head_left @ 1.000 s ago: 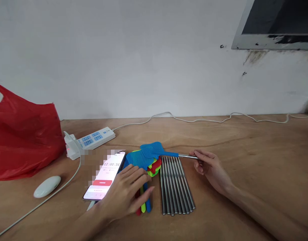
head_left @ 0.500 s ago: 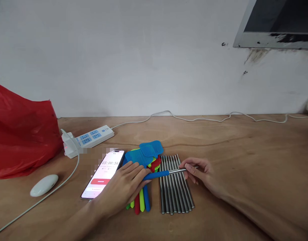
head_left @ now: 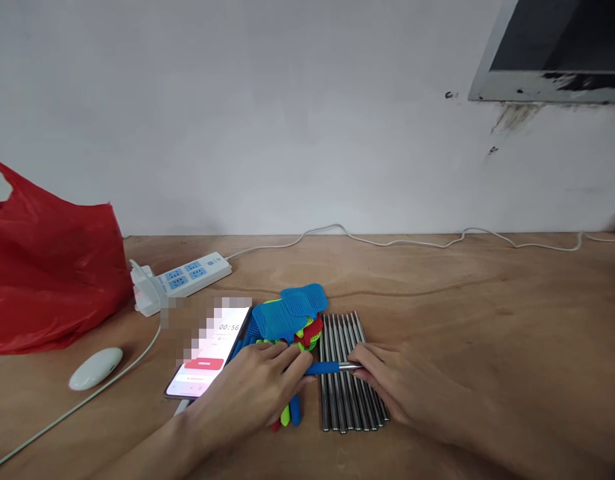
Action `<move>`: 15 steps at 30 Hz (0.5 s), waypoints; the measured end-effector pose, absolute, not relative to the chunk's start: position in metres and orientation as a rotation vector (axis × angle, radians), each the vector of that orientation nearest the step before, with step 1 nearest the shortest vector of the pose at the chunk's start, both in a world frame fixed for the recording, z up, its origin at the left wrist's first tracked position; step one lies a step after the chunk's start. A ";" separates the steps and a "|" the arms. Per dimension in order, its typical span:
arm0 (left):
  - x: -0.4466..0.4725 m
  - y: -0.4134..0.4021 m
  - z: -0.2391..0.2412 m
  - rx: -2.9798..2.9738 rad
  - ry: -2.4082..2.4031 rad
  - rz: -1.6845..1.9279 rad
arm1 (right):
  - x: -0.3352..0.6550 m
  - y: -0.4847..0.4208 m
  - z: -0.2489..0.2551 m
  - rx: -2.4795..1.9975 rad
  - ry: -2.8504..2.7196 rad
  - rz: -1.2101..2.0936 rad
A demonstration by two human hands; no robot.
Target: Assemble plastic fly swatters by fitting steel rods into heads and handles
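Observation:
A pile of small fly swatters with blue, green and red mesh heads lies at the middle of the wooden table. My left hand rests on their coloured handles, its fingers pressed together on the blue handle of the top swatter. My right hand pinches that swatter's metal rod where it leaves the handle, and lies across a row of several bare steel rods side by side.
A phone with a lit timer screen lies left of the swatters. Further left are a white mouse, a white power strip with its cable, and a red plastic bag. A white wall stands behind.
My right hand swung the blue swatter's rod from the far side toward me and to the left. The handle now lies crosswise under my left fingers, which closed on it.

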State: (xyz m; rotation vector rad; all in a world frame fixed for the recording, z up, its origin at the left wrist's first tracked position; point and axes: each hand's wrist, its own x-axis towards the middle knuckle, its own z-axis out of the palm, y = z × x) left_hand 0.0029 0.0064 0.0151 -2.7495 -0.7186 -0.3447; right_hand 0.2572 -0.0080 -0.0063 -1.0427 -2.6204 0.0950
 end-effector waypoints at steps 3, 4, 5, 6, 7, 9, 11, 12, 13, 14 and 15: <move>0.003 0.002 0.017 -2.833 -0.811 -0.242 | 0.260 -0.010 -0.008 -1.055 -2.665 0.042; -0.001 0.002 0.018 -2.878 -0.848 -0.217 | 0.265 -0.008 -0.007 -1.042 -2.693 0.034; -0.008 0.003 0.019 -2.914 -0.897 -0.209 | 0.273 -0.006 -0.006 -1.045 -2.717 0.026; -0.017 0.005 0.022 -2.959 -0.973 -0.201 | 0.284 -0.003 -0.006 -1.025 -2.746 0.037; -0.027 0.007 0.024 -2.955 -1.096 -0.243 | 0.296 0.000 -0.006 -1.058 -2.711 0.013; -0.047 0.011 0.030 -2.831 -1.408 -0.385 | 0.321 0.005 -0.008 -1.260 -2.512 -0.061; -0.060 0.012 0.033 -2.822 -1.541 -0.489 | 0.338 0.005 -0.012 -1.329 -2.397 0.014; -0.061 0.012 0.033 -2.844 -1.541 -0.480 | 0.342 0.003 -0.013 -1.329 -2.362 0.037; -0.059 0.011 0.032 -2.835 -1.538 -0.463 | 0.342 0.001 -0.013 -1.310 -2.363 0.058; -0.055 0.010 0.031 -2.811 -1.540 -0.445 | 0.339 -0.002 -0.013 -1.283 -2.393 0.086; -0.049 0.010 0.029 -2.773 -1.555 -0.456 | 0.334 -0.004 -0.012 -1.256 -2.439 0.117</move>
